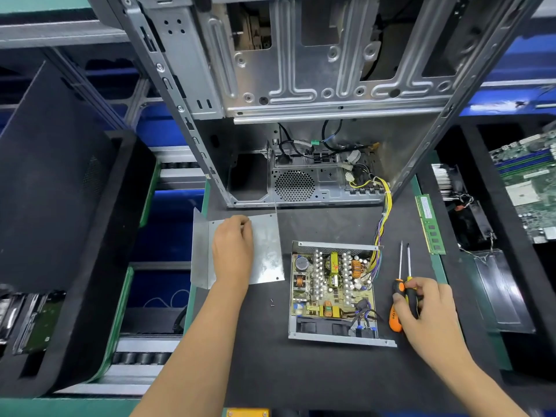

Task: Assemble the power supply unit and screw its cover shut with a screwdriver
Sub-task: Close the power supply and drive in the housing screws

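Note:
The power supply unit (334,291) lies open on the black mat, its circuit board, coils and capacitors exposed. Its bent metal cover (267,251) lies to the left, inside up. My left hand (233,248) rests on the cover with its fingers curled over something small that I cannot make out. Two orange-and-black screwdrivers (396,299) lie side by side right of the unit; my right hand (427,308) grips their handles. A small screw (272,302) lies on the mat between cover and unit.
An empty computer case (301,115) stands open behind the unit, joined to it by yellow cable bundles (380,224). A green RAM stick (430,224) lies at the right. A motherboard (529,188) sits in a foam tray far right. Black foam trays (60,206) stand at the left.

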`<action>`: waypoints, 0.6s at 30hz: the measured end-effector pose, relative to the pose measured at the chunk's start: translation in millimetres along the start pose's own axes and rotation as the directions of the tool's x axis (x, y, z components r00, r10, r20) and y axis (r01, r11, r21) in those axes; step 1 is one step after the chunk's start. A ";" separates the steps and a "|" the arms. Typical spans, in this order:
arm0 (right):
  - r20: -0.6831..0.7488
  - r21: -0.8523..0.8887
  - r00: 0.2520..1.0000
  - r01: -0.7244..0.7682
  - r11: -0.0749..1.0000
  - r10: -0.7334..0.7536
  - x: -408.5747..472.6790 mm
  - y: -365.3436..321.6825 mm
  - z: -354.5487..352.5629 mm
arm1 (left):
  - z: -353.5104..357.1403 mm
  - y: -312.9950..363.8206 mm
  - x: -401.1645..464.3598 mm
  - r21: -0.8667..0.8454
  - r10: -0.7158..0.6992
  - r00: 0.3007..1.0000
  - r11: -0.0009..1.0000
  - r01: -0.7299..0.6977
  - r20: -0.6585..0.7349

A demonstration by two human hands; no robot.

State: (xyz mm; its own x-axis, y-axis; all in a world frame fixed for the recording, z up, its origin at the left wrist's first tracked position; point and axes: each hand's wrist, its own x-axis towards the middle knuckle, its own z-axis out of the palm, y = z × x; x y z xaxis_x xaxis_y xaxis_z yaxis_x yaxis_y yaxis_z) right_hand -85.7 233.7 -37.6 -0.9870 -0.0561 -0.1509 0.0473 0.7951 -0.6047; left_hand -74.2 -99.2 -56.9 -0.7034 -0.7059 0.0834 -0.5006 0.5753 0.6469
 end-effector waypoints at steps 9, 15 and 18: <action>-0.004 0.009 1.000 0.005 1.000 -0.005 -0.9 -0.5 0.0 | -2.6 -2.6 1.0 -0.112 -0.047 0.998 0.993 0.044 -0.028; -0.007 0.007 1.000 0.006 1.000 -0.006 -1.3 -0.5 -0.1 | 2.3 -11.1 7.9 0.002 0.023 0.998 1.000 -0.023 0.057; -0.010 0.004 1.000 0.000 1.000 0.000 -1.5 -0.3 0.3 | 3.6 -12.5 12.5 0.044 0.042 0.996 0.998 -0.046 0.083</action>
State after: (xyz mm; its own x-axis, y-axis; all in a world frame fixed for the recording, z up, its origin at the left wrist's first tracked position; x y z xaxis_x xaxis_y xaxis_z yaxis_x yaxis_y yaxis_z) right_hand -84.2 233.3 -37.4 -0.9884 -0.0499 -0.1431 0.0481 0.7925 -0.6079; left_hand -78.6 -113.8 -66.6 -0.7634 -0.6442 0.0469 -0.4894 0.6244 0.6088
